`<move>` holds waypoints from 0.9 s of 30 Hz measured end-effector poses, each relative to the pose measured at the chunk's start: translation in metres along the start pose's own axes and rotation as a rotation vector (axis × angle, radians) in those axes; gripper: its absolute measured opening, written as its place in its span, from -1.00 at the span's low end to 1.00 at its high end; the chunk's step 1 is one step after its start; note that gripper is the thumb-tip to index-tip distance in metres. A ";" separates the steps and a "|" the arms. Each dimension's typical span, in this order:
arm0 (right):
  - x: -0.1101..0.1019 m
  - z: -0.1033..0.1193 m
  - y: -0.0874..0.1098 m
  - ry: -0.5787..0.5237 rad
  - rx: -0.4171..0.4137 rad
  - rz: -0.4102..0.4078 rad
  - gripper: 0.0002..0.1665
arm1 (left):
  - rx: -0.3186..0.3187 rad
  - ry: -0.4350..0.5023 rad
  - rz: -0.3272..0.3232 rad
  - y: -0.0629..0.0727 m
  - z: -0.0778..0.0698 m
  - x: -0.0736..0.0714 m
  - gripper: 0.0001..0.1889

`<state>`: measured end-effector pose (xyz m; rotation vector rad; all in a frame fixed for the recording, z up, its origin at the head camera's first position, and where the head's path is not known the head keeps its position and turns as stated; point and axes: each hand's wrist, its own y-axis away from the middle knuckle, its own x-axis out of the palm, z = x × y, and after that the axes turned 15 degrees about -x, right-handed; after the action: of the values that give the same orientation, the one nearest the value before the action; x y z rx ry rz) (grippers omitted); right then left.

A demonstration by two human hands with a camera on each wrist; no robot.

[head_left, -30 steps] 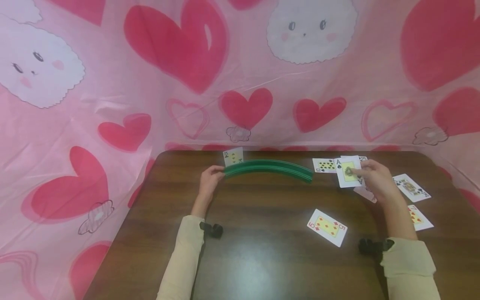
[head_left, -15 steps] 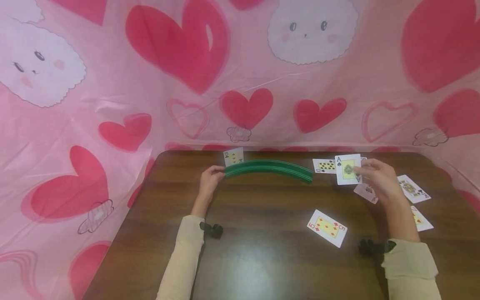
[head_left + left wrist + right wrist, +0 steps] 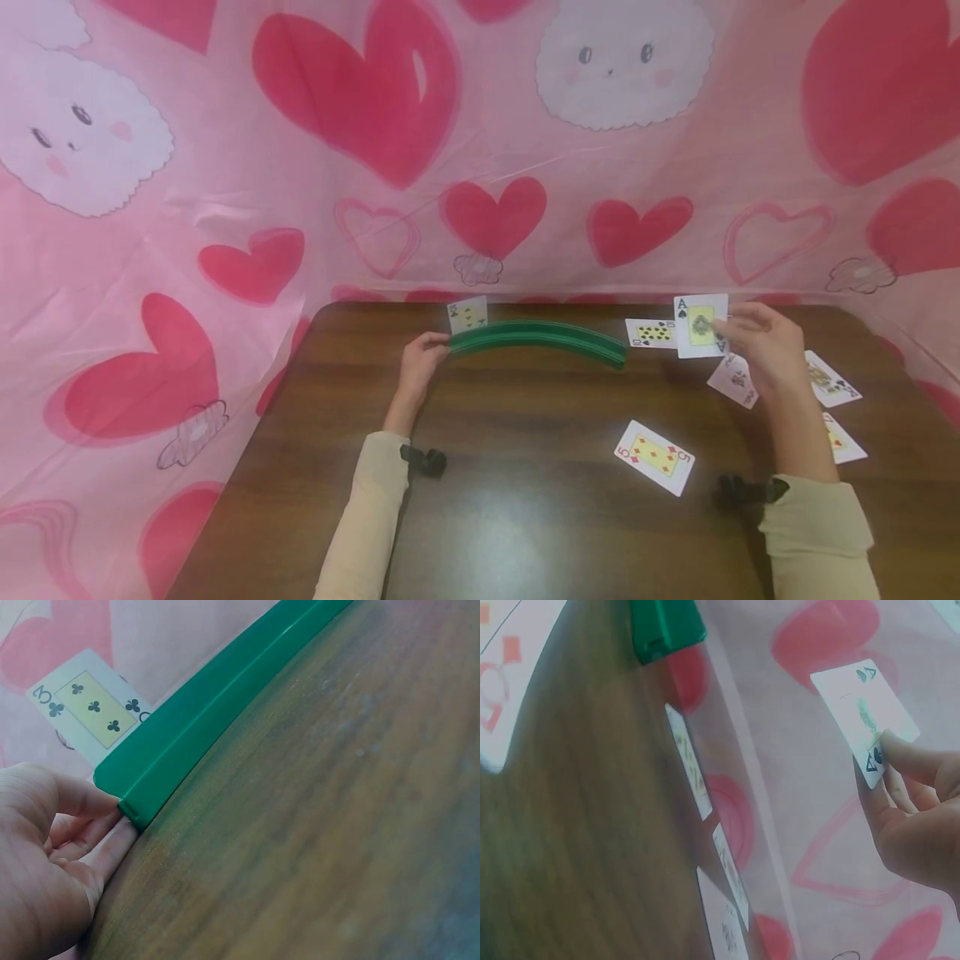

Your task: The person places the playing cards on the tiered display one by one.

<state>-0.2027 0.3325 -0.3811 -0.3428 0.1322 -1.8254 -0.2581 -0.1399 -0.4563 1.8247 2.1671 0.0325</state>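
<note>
My left hand (image 3: 422, 360) pinches the left end of a curved green card holder (image 3: 536, 333) on the wooden table. A three of clubs (image 3: 94, 709) stands upright at that end of the holder, its lower edge hidden by the green wall. Between thumb and fingers, my right hand (image 3: 772, 346) holds an ace of spades (image 3: 701, 327) by its edge. That ace is raised above the table, face toward the head camera, to the right of the holder. In the right wrist view the ace (image 3: 866, 716) appears against the pink cloth.
Face up on the table lie a ten of spades (image 3: 648, 333), a five of diamonds (image 3: 654, 457), a king (image 3: 834, 379), a red seven (image 3: 843, 437) and another card (image 3: 733, 381). A pink heart-patterned cloth (image 3: 525, 150) hangs behind the table's far edge.
My right hand has lifted the ace of spades slightly upward, uncovering more of the card below it. The left hand and the holder have stayed put.
</note>
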 end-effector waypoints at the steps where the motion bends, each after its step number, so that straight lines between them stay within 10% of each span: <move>1: 0.001 0.001 0.000 -0.023 -0.007 -0.009 -0.72 | -0.002 0.002 0.000 0.000 0.000 0.000 -0.81; 27: 0.022 0.021 -0.002 -0.213 0.000 -0.113 -0.76 | -0.017 0.009 -0.017 0.000 -0.002 0.002 -0.81</move>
<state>-0.2038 0.3143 -0.3565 -0.5516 -0.0362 -1.8865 -0.2585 -0.1378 -0.4548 1.8004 2.1815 0.0551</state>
